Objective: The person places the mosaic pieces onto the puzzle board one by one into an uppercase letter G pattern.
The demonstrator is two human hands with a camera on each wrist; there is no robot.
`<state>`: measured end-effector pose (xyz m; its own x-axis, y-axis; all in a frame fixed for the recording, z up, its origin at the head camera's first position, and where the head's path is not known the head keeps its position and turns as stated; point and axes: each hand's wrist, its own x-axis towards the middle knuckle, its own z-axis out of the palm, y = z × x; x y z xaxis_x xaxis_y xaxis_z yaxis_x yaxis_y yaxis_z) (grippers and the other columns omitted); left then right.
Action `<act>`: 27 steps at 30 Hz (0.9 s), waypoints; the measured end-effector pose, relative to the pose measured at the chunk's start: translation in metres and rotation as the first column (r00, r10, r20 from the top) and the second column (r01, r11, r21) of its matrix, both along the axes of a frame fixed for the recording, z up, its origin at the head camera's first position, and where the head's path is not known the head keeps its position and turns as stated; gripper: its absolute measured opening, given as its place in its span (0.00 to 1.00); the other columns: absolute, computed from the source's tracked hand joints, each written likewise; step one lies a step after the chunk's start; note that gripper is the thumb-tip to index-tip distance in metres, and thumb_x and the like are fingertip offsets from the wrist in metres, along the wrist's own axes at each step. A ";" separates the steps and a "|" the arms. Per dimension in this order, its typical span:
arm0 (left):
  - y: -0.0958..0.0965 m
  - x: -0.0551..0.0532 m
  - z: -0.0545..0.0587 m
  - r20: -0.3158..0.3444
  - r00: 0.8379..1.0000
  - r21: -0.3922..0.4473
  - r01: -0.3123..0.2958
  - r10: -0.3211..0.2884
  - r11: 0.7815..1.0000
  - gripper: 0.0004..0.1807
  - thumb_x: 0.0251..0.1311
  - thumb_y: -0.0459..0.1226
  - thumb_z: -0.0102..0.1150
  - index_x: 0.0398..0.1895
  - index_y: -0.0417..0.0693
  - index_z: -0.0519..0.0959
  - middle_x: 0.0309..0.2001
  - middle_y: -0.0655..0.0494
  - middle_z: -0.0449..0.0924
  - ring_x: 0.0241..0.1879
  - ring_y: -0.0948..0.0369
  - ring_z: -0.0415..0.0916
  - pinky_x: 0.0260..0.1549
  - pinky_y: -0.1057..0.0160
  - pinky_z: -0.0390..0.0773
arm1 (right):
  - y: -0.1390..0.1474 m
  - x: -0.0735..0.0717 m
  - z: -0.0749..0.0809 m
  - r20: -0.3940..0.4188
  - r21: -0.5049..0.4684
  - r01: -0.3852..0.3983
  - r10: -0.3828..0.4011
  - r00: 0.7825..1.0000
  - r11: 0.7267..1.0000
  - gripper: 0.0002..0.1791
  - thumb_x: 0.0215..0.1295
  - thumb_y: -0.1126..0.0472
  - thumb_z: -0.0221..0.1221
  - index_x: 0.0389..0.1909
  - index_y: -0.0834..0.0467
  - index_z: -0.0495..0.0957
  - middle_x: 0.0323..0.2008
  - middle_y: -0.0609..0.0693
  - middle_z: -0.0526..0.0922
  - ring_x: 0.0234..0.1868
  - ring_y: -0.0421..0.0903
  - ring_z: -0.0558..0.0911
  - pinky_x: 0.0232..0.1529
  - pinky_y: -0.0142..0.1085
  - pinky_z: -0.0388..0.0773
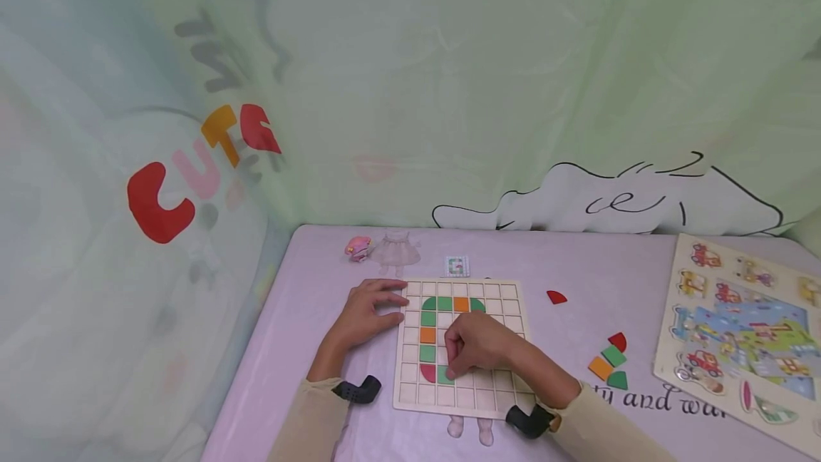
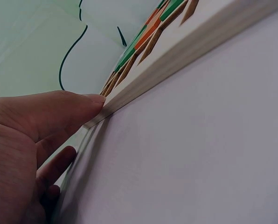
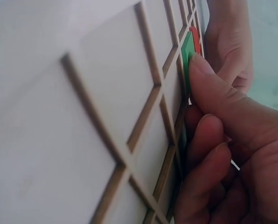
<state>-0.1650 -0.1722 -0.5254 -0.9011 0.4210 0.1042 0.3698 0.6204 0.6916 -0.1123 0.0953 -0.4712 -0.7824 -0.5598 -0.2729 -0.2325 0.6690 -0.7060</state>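
A wooden grid board [image 1: 500, 401] lies on the table, with green and orange tiles set along its upper row and left column. My left hand [image 1: 370, 312] rests at the board's left edge with loosely extended fingers; in the left wrist view its thumb [image 2: 90, 103] touches the rim. With thumb and curled fingers my right hand [image 1: 481, 342] pinches a green square tile [image 1: 444, 375] low on the grid. Directly left of that tile is a red quarter-circle tile [image 1: 427, 373]. In the right wrist view the thumb covers part of the green tile [image 3: 187, 49].
Right of the board lie a red quarter-circle [image 1: 556, 297] and a small cluster with an orange square [image 1: 601, 368] and green pieces [image 1: 617, 380]. A picture puzzle board [image 1: 667, 351] sits far right. Behind the grid are a small pattern card [image 1: 457, 267] and a pink figure [image 1: 358, 248].
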 end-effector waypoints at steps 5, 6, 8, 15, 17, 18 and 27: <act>0.000 0.000 0.001 -0.002 1.000 0.001 0.005 -0.005 1.000 0.12 0.57 0.41 0.73 0.46 0.57 0.89 0.65 0.62 0.79 0.69 0.55 0.68 0.64 0.47 0.60 | 0.009 -0.002 0.003 -0.004 -0.046 -0.042 0.042 0.999 0.998 0.13 0.51 0.56 0.78 0.19 0.47 0.81 0.15 0.41 0.78 0.24 0.38 0.75 0.25 0.30 0.68; 0.000 0.000 0.001 -0.001 1.000 -0.001 0.005 -0.005 1.000 0.12 0.58 0.41 0.72 0.46 0.57 0.89 0.65 0.62 0.79 0.69 0.55 0.68 0.64 0.47 0.60 | 0.012 -0.002 0.004 -0.006 -0.050 -0.045 0.045 0.999 0.998 0.13 0.51 0.55 0.78 0.19 0.47 0.81 0.15 0.41 0.78 0.25 0.38 0.75 0.25 0.30 0.69; 0.000 0.000 0.000 -0.001 1.000 -0.006 0.003 -0.003 1.000 0.12 0.58 0.41 0.72 0.46 0.57 0.89 0.65 0.62 0.79 0.69 0.55 0.68 0.64 0.47 0.60 | 0.018 -0.002 0.006 -0.012 -0.051 -0.045 0.045 0.999 0.998 0.13 0.52 0.54 0.77 0.20 0.46 0.81 0.16 0.40 0.78 0.26 0.38 0.75 0.26 0.30 0.70; 0.000 0.000 0.000 0.011 1.000 -0.002 -0.003 0.003 1.000 0.12 0.58 0.41 0.73 0.46 0.57 0.89 0.65 0.62 0.79 0.69 0.55 0.68 0.64 0.47 0.60 | 0.053 -0.006 0.015 -0.002 -0.049 -0.004 0.004 1.000 0.999 0.10 0.55 0.55 0.75 0.23 0.45 0.82 0.20 0.41 0.78 0.28 0.39 0.75 0.28 0.30 0.71; 0.000 0.000 -0.001 0.008 1.000 -0.001 -0.005 0.005 1.000 0.12 0.57 0.40 0.73 0.46 0.57 0.89 0.65 0.63 0.79 0.69 0.55 0.68 0.64 0.46 0.60 | 0.066 -0.008 0.018 0.024 -0.058 0.008 -0.007 1.000 0.998 0.08 0.57 0.55 0.74 0.25 0.45 0.84 0.21 0.41 0.79 0.29 0.40 0.76 0.30 0.30 0.71; 0.000 0.000 -0.001 0.008 1.000 -0.001 -0.005 0.005 1.000 0.12 0.57 0.40 0.73 0.46 0.57 0.89 0.65 0.62 0.79 0.69 0.55 0.68 0.64 0.46 0.60 | 0.074 -0.009 0.020 0.034 -0.062 0.009 -0.007 0.999 0.998 0.07 0.57 0.54 0.74 0.26 0.45 0.84 0.22 0.41 0.79 0.30 0.40 0.76 0.31 0.30 0.71; 0.000 0.000 0.000 0.005 1.000 -0.014 0.007 -0.007 1.000 0.13 0.58 0.41 0.72 0.47 0.56 0.89 0.65 0.62 0.79 0.69 0.55 0.68 0.64 0.46 0.60 | 0.142 -0.008 0.031 0.012 -0.023 0.015 -0.014 1.000 1.000 0.05 0.59 0.52 0.73 0.31 0.46 0.86 0.29 0.39 0.83 0.34 0.37 0.77 0.38 0.31 0.76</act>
